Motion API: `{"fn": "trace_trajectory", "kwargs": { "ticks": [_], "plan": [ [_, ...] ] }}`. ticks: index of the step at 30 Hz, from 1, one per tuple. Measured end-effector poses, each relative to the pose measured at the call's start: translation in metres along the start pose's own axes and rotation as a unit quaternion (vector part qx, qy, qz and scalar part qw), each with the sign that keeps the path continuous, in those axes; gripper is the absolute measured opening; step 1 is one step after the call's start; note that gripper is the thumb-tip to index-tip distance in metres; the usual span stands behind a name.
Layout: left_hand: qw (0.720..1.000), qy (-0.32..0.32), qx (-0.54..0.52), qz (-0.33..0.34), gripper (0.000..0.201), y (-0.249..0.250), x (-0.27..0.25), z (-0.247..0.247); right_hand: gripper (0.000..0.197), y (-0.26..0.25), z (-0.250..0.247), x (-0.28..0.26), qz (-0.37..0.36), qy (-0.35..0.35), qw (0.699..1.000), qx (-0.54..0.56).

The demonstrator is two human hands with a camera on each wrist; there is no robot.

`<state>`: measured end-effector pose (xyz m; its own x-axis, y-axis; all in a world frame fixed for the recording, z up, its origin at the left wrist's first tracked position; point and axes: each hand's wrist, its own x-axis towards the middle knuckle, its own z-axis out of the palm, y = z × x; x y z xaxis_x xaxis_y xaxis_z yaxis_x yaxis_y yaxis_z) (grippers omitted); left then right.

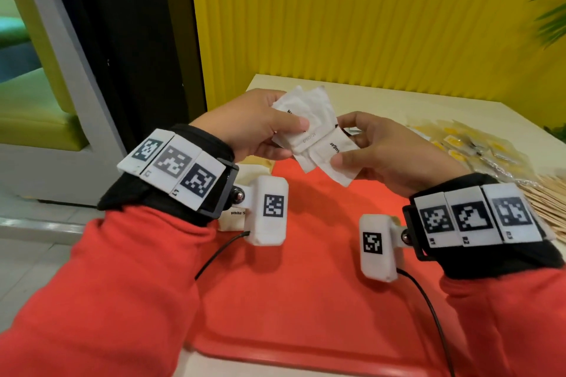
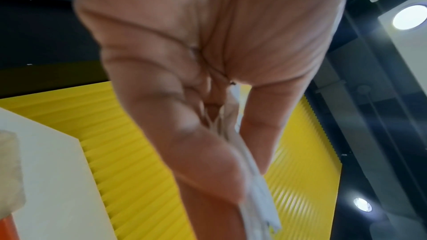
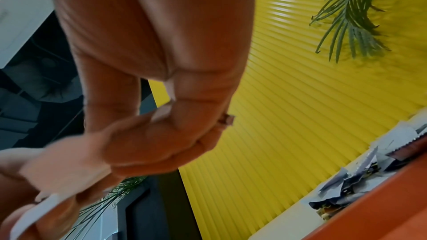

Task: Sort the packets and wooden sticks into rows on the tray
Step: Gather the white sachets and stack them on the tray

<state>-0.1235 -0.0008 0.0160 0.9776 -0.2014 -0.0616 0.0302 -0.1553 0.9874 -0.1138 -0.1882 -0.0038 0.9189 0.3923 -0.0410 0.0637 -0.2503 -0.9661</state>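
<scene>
Above the red tray both hands hold a bunch of white sugar packets. My left hand grips the upper part of the bunch, thumb pressed across it; the left wrist view shows the white sugar packets edge-on between thumb and fingers. My right hand pinches the lowest packet, printed "Sugar". More white packets lie on the tray's left part, mostly hidden by my left wrist. Wooden sticks lie heaped at the right.
Yellow-printed clear packets are piled on the cream table right of the tray, above the sticks. A ribbed yellow wall backs the table. The table's left edge drops to the floor. A plant overhangs the far right.
</scene>
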Motion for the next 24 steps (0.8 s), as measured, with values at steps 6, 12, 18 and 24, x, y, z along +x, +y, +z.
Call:
{"fn": "trace_trajectory", "kwargs": {
  "ticks": [6, 12, 18, 24],
  "plan": [
    [0.996, 0.080, -0.039, 0.025, 0.012, 0.006, -0.007, -0.032, 0.014, 0.002, -0.002, -0.001, 0.004, 0.042, 0.997, -0.057],
    [0.986, 0.151, -0.066, 0.040, 0.012, 0.004, -0.017, -0.070, 0.019, -0.017, 0.012, 0.010, 0.010, 0.038, 0.966, -0.254],
    [0.984, 0.164, -0.061, 0.035, 0.016, -0.002, -0.020, -0.083, 0.026, -0.039, 0.040, 0.022, 0.034, -0.015, 0.956, -0.292],
    [0.985, 0.154, -0.074, 0.035, 0.025, -0.006, -0.017, -0.084, 0.022, -0.021, 0.077, 0.027, 0.146, -0.095, 0.952, -0.250]
  ]
}}
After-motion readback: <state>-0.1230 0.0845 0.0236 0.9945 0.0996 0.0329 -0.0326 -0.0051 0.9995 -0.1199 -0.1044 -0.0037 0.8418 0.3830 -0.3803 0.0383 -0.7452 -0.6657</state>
